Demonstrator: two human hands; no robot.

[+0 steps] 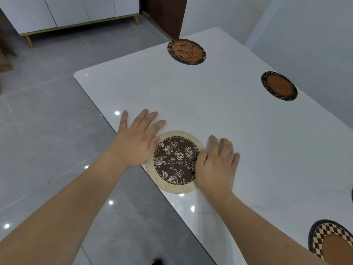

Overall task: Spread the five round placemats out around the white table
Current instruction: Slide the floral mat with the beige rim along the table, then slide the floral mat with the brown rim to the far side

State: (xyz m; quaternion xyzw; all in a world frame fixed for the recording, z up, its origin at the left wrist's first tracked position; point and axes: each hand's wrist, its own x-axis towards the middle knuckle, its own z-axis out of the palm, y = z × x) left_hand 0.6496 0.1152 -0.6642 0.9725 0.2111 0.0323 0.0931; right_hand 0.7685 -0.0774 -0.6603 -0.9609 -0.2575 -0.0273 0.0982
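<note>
Head camera looks steeply down, close over the white table point(219, 115).

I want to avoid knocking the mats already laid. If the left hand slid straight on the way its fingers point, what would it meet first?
Bare white table first; the left hand points toward the orange speckled placemat at the far edge, probably the first thing met.

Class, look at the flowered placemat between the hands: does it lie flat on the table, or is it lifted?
Flat. The flowered placemat rests on the white table, its near rim at the table's edge.
</note>
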